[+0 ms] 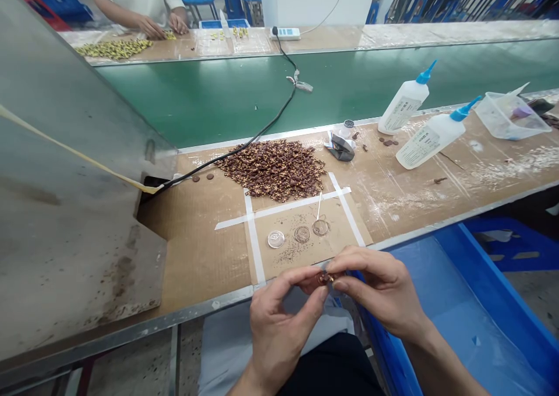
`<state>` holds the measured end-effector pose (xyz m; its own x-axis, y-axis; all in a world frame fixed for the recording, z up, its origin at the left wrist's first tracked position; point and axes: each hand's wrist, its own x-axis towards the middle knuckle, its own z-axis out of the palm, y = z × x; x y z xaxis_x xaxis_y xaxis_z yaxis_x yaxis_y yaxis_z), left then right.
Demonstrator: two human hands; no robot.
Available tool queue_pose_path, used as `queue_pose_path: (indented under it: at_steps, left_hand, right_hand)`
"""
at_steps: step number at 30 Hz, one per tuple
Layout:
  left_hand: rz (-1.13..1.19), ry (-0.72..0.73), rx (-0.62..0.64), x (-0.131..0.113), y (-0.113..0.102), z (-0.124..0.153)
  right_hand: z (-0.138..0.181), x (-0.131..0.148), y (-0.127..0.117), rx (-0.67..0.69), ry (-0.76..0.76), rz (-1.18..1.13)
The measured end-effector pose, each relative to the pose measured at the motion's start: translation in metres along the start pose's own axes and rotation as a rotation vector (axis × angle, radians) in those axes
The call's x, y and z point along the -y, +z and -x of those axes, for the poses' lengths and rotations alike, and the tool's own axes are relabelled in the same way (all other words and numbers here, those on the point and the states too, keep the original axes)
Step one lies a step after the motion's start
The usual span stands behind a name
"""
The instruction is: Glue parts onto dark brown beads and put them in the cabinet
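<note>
One head-worn camera looks forward and down from close above the workbench [201,256].

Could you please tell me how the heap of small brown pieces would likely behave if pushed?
The heap would probably spread and shift, since it looks like many separate pieces. Single pieces seem likely light, being so small.
</note>
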<state>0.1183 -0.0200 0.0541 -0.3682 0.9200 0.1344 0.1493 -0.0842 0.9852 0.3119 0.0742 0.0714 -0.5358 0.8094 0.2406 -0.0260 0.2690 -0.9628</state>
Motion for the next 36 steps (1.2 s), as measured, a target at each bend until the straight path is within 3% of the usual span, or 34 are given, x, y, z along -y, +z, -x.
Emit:
queue_pose_path:
  at_steps: [15,20,23,27,31,36]
  left_hand:
    - [0.012,0.174,-0.044,-0.007,-0.005,0.003]
    - [-0.009,0.154,-0.03,-0.009,-0.005,0.001]
    - [0.003,0.126,-0.004,-0.008,-0.004,0.0]
    - [-0.048,0.084,0.051,0.0,-0.002,0.0]
    - [-0.057,0.119,0.116,0.013,0.0,0.001]
    - [-0.09,0.109,0.141,0.032,-0.001,0.001]
  right_hand:
    - [-0.003,0.004,0.001,0.06,-0.107,-0.018]
    - [-0.002,0.005,0.0,0.03,-0.121,0.018]
    - [-0.009,-0.006,-0.023,-0.143,-0.094,0.268]
    - [-0.028,-0.05,-0.087,-0.52,-0.119,0.742]
    - [-0.041,-0.095,-0.135,-0.5,-0.063,0.885]
    - [-0.038,-0.118,-0.142,-0.482,-0.043,0.881]
